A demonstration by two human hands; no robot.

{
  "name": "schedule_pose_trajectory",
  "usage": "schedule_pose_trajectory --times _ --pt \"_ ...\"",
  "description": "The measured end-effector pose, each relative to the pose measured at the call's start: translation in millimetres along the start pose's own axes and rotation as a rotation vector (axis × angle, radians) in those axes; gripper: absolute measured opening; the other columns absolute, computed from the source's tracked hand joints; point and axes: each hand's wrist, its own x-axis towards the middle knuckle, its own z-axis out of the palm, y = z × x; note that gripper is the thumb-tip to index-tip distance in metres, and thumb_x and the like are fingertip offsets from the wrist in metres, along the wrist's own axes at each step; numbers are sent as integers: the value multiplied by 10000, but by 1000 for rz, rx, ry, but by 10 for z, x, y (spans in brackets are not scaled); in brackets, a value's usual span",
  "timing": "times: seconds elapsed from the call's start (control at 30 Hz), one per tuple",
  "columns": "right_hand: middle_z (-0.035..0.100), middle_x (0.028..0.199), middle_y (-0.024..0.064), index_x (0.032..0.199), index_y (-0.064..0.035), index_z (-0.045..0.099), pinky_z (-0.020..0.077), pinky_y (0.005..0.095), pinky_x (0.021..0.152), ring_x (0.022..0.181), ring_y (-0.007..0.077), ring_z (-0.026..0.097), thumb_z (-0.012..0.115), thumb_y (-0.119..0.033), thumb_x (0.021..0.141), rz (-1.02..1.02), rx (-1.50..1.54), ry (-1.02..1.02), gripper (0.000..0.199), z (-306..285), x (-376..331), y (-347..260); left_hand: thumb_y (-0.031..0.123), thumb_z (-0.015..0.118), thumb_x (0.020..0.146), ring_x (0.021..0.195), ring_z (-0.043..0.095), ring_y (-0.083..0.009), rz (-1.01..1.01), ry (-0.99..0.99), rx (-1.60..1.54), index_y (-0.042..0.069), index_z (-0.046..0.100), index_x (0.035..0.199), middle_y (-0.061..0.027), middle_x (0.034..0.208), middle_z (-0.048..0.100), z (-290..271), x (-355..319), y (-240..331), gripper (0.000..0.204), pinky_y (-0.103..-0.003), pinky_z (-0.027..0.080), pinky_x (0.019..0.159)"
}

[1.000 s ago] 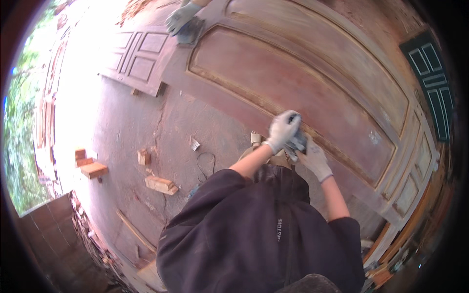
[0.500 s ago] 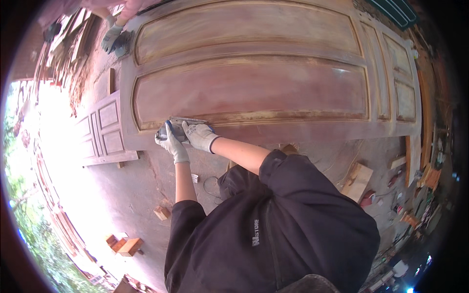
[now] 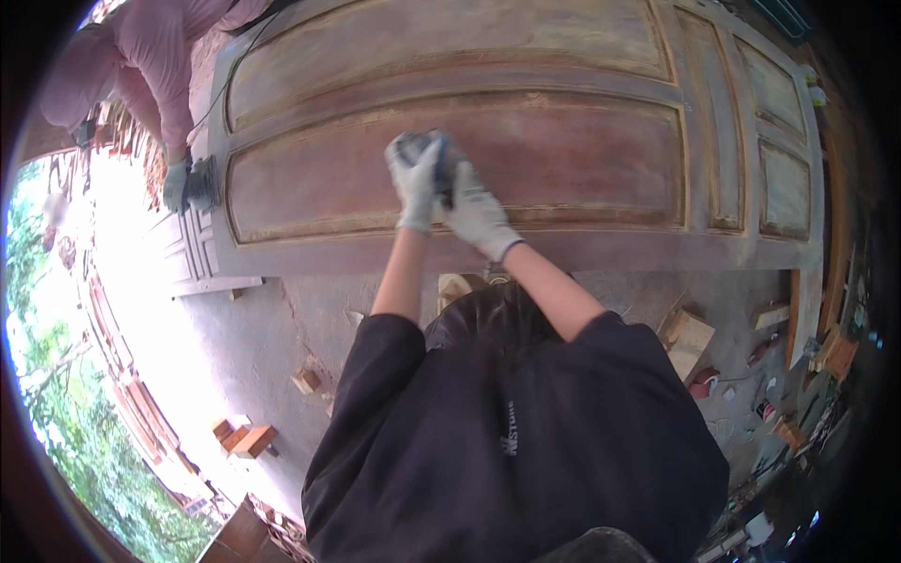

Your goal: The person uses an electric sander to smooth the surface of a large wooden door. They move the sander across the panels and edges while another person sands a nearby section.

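Observation:
Both my hands, in pale work gloves, are closed round a dark grey hand-held sander [image 3: 447, 167]. My left hand [image 3: 413, 186] grips it from the left, and my right hand [image 3: 479, 214] holds its right side. They are over the lower long panel of a large wooden door [image 3: 582, 155], which lies flat before me. Motion blurs the tool, and the gloves cover much of it, so I cannot tell whether its base touches the wood. The door has raised mouldings and patchy reddish-brown and pale surfaces.
At the door's left end, a co-worker's gloved hand [image 3: 175, 186] holds another sander [image 3: 203, 184]. A second panelled door [image 3: 202, 246] lies beyond that end. Wood blocks [image 3: 251, 441] and a board [image 3: 688, 340] are on the floor. Long timber [image 3: 835, 244] runs along the right.
My hands and the sander have moved right and away from me, from the door's near edge onto the panel. The co-worker's hand and sander have come nearer along the left end.

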Motion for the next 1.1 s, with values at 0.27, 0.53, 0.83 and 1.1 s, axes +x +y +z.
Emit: schedule_pose_trajectory --times 0.27,0.53,0.83,1.1 --pt "629 1289 219 1403 10 450 484 482 986 1185 397 599 629 -316 917 33 -284 167 611 -792 -187 1448 377 828 713 1362 355 -438 249 -217 576 -33 388 1423 -266 1434 375 1981 -640 -43 931 -483 336 1134" --pt "630 1298 161 1319 -93 561 497 479 964 1132 350 633 632 -383 909 -39 -441 -374 508 -653 -126 731 350 845 645 1192 545 -406 372 -556 833 190 429 1439 -180 1304 536 1510 -163 177 911 -487 450 1017" --pt "637 1118 126 1284 -131 570 519 463 876 999 333 640 696 -241 857 -257 -158 -106 459 -190 327 -720 328 794 692 1226 580 -358 305 -499 1055 202 453 1407 -131 1364 566 -607 961 860 802 -461 487 1011" --pt "556 1290 97 1416 -144 431 439 449 1037 1231 291 538 836 -297 695 -739 -666 118 841 776 1679 -1784 215 803 700 1209 589 -378 205 -511 1303 91 439 1359 -196 1277 616 -2064 1628 1095 763 -453 488 1007"
